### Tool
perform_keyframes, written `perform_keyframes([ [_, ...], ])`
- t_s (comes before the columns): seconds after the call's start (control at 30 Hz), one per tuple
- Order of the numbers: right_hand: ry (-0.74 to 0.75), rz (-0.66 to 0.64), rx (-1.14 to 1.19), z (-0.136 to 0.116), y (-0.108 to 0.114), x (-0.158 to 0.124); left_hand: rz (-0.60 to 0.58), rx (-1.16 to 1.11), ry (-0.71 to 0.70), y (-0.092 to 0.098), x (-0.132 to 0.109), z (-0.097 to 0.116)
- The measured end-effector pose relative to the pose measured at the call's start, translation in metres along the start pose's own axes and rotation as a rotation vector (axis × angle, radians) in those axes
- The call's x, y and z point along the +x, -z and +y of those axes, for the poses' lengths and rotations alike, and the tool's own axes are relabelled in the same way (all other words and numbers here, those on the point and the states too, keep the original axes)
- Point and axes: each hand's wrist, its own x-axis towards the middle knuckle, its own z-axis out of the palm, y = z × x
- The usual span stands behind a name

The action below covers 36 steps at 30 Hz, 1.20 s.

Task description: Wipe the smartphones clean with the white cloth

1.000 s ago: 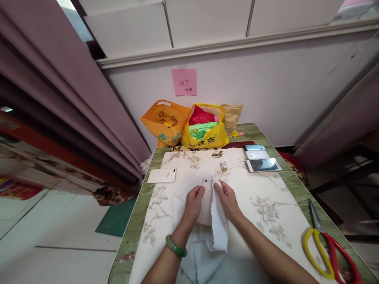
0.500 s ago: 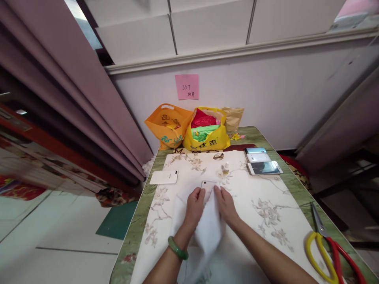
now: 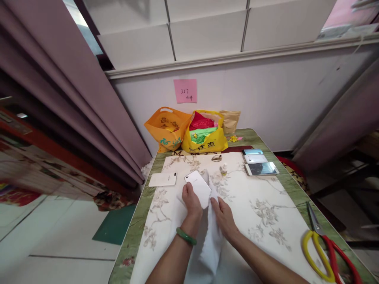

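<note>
My left hand (image 3: 192, 200), with a green bangle (image 3: 186, 236) on its wrist, grips a white smartphone (image 3: 200, 188), back side up and tilted. A white cloth (image 3: 213, 232) hangs below the phone and runs along its right side. The cloth's edge is pinched in my right hand (image 3: 224, 215), just right of the phone's lower end. Left of the hands a second white phone (image 3: 162, 179) lies face down. A small dropper bottle (image 3: 224, 169) stands beyond my right hand.
Several phones (image 3: 262, 169) lie at the table's right. Large scissors (image 3: 318, 230) with yellow and red handles rest at the right edge. At the back stand an orange bag (image 3: 167, 130), a filled yellow bag (image 3: 204, 148) and a brown pouch (image 3: 230, 121). Rubber bands (image 3: 216, 158) lie before them.
The cloth has been drawn aside from the phone, so most of its back now shows. The phone has turned and tilted in my left hand. My right hand has moved slightly down with the cloth.
</note>
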Motion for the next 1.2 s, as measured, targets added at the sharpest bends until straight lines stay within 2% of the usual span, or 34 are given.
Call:
perform_keyframes([
  [0.1,-0.076,0.036,0.155,0.0,0.002,0.009,-0.063,-0.087,0.031,0.006,-0.01,0.005],
  [0.2,-0.164,0.088,0.302,-0.003,0.007,0.024,-0.342,-0.026,0.078,0.028,-0.018,0.02],
  [0.27,-0.182,0.059,0.374,-0.006,0.012,0.032,-0.57,0.06,0.127,0.049,-0.017,0.034],
  [0.33,-0.17,-0.014,0.402,-0.009,0.017,0.035,-0.744,0.059,0.258,0.068,-0.01,0.047],
  [0.4,-0.146,-0.1,0.379,-0.012,0.019,0.035,-0.782,0.089,0.464,0.08,0.001,0.059],
  [0.43,-0.133,-0.141,0.351,-0.014,0.019,0.034,-0.79,0.148,0.523,0.083,0.007,0.064],
  [0.53,-0.106,-0.223,0.26,-0.016,0.019,0.034,-0.914,0.329,0.535,0.08,0.021,0.076],
  [0.67,-0.078,-0.23,0.21,-0.016,0.025,0.04,-1.197,0.569,0.452,0.065,0.027,0.088],
  [0.73,-0.063,-0.229,0.213,-0.014,0.03,0.044,-1.298,0.652,0.392,0.057,0.028,0.093],
  [0.87,-0.064,-0.215,0.25,-0.009,0.034,0.045,-1.401,0.678,0.32,0.049,0.028,0.102],
  [1.0,-0.07,-0.266,0.224,-0.006,0.033,0.039,-1.517,0.625,0.443,0.053,0.025,0.102],
  [1.1,-0.034,-0.313,0.214,-0.008,0.031,0.035,-1.391,0.692,0.386,0.058,0.02,0.087],
  [1.2,0.005,-0.225,0.214,-0.009,0.027,0.033,-1.205,0.738,0.247,0.058,0.013,0.064],
])
